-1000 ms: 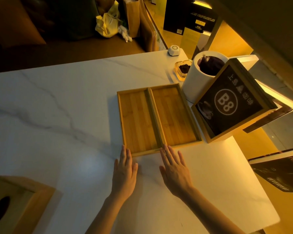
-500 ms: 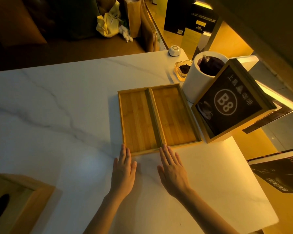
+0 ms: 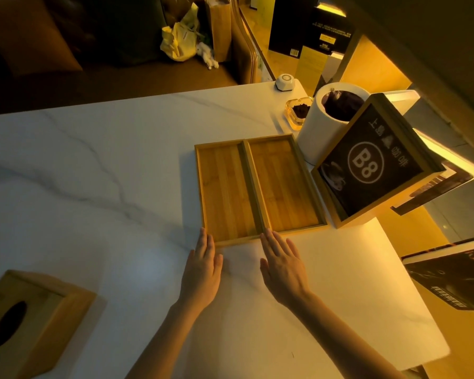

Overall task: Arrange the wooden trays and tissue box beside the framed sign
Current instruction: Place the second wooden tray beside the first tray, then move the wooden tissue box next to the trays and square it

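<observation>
Two shallow wooden trays lie side by side on the white marble table: the left tray [image 3: 225, 192] and the right tray [image 3: 282, 184], their long edges touching. The right tray sits just left of the framed "B8" sign [image 3: 372, 165], which stands tilted in its wooden frame. My left hand [image 3: 203, 269] lies flat with fingertips at the left tray's near corner. My right hand [image 3: 283, 265] lies flat, fingertips at the near edge where the trays meet. Both hands hold nothing. The wooden tissue box [image 3: 30, 321] stands apart at the near left.
A white cylindrical bin [image 3: 320, 132] stands behind the sign, with a glass ashtray [image 3: 298, 110] and a small white call button [image 3: 285, 82] further back. The table's right edge [image 3: 411, 296] runs close to the sign. A dark book [image 3: 454, 274] lies off to the right.
Both hands have stayed flat at the trays' near edge, barely shifting. The trays and tissue box have not visibly moved; the view has drifted slightly.
</observation>
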`<control>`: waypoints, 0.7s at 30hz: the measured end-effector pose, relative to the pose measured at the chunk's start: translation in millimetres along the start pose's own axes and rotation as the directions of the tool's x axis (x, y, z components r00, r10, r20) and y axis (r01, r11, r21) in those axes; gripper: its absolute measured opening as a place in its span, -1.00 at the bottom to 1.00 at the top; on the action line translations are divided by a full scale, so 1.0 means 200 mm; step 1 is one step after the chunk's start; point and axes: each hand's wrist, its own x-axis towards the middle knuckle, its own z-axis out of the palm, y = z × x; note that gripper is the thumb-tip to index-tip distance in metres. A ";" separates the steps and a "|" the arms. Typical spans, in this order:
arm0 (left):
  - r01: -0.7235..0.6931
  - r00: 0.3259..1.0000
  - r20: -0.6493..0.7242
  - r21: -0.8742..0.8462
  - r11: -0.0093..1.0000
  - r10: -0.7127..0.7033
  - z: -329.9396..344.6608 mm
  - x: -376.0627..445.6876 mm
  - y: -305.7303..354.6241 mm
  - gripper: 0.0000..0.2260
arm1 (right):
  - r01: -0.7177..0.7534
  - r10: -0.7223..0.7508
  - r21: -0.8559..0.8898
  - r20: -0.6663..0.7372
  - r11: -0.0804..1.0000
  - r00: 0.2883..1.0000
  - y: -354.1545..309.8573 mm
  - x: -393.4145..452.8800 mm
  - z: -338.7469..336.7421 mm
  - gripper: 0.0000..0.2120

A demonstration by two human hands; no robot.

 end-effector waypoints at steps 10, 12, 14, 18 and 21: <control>0.008 1.000 0.013 0.103 0.995 -0.009 -0.28 0.02 0.05 -0.73 | 0.012 -0.008 -0.030 0.141 0.999 0.990 -0.09 0.12 -0.27 -0.72; 0.005 0.998 -0.066 0.046 0.999 -0.002 -0.39 -0.03 0.07 -0.77 | -0.026 0.015 0.064 0.177 0.998 0.984 -0.14 0.14 -0.33 -0.73; -0.013 0.990 -0.142 -0.008 1.000 0.012 -0.50 -0.09 0.06 -0.75 | 0.003 -0.017 0.124 0.112 0.992 0.994 -0.23 0.16 -0.41 -0.72; 0.011 0.938 -0.347 -0.059 0.998 -0.031 -0.74 -0.28 0.00 -0.73 | 0.165 -0.153 0.205 -0.078 0.965 0.985 -0.47 0.15 -0.56 -0.70; 0.058 0.857 -0.504 -0.114 0.992 -0.108 -0.87 -0.44 -0.13 -0.73 | 0.349 -0.297 0.269 -0.214 0.898 0.930 -0.66 0.15 -0.65 -0.72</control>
